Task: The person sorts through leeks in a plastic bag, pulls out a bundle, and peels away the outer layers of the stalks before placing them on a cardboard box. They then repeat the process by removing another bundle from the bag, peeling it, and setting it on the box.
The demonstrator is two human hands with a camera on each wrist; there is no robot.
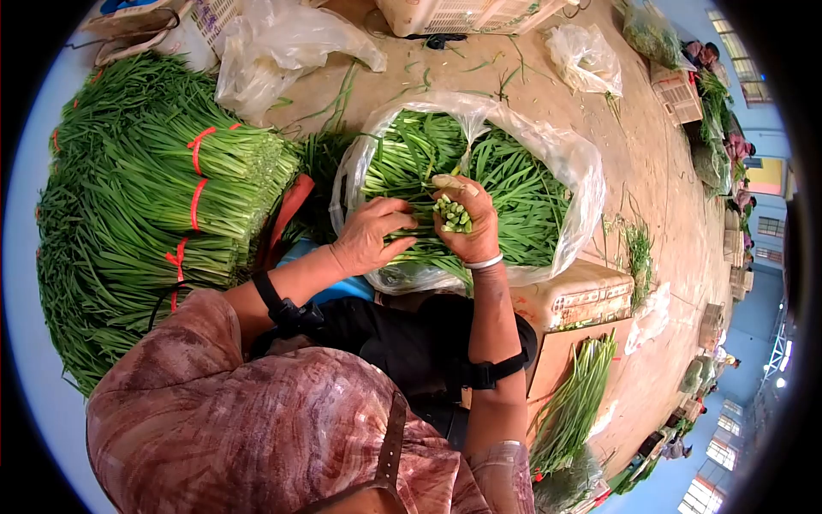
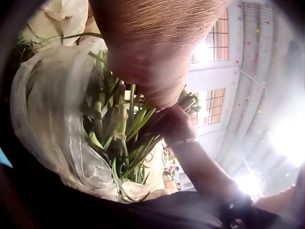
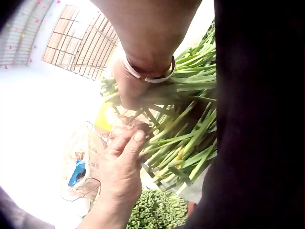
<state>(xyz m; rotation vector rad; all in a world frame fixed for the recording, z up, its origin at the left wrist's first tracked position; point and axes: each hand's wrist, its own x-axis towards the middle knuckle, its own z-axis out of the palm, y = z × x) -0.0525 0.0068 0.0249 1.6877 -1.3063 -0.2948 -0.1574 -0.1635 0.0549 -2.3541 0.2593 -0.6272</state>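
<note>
My right hand [image 1: 465, 218] grips a bunch of garlic chives [image 1: 453, 214], its pale cut ends bundled toward the head camera. Beside it on the left, my left hand [image 1: 374, 233] reaches into the loose chives [image 1: 522, 206] with bent fingers. These chives fill a clear plastic bag [image 1: 580, 163] whose mouth is spread wide. In the right wrist view, the left thumb [image 3: 136, 140] lies close to the fingers at the stalks; I cannot tell whether they pinch one. The left wrist view shows stalks [image 2: 121, 117] below the left hand, against the bag's wall [image 2: 52, 114].
Chive bundles tied with red bands [image 1: 199, 206] are piled at the left. A cardboard box [image 1: 569, 291] and more chives [image 1: 578, 390] sit at the right. Crumpled plastic [image 1: 291, 51] and a crate [image 1: 471, 15] lie beyond the bag. Other people are far off at the right.
</note>
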